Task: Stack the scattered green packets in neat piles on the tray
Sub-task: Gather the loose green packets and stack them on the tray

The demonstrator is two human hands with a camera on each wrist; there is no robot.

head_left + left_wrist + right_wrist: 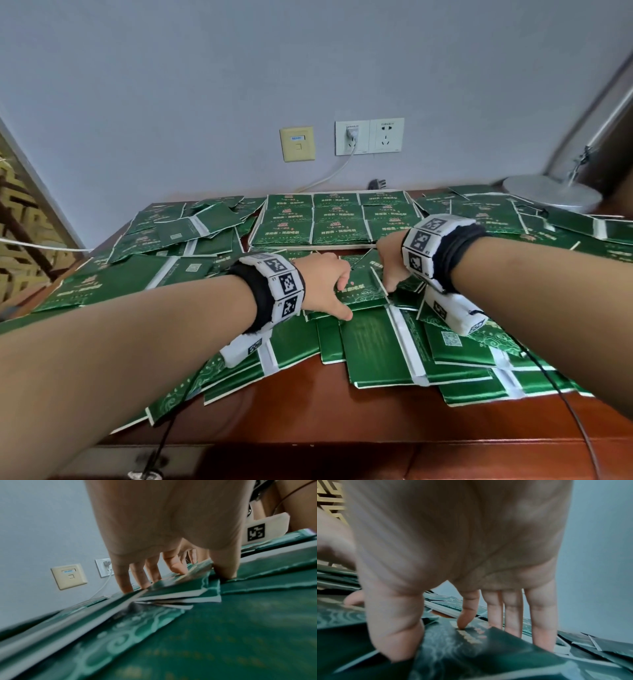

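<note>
Green packets lie scattered over the wooden table. At the back centre a white tray holds neat piles of them in rows. Just in front of the tray both hands hold one small stack of packets. My left hand grips its left side, thumb on the near edge and fingers on the far edge. In the left wrist view that hand straddles the fanned stack. My right hand pinches the stack likewise, index tip pressing on top; in the head view this hand is on the stack's right side.
A lamp base stands at the back right among packets. Wall sockets with a white cable sit above the table, and a loose plug lies behind the tray. Bare wood shows along the near edge. A lattice screen stands left.
</note>
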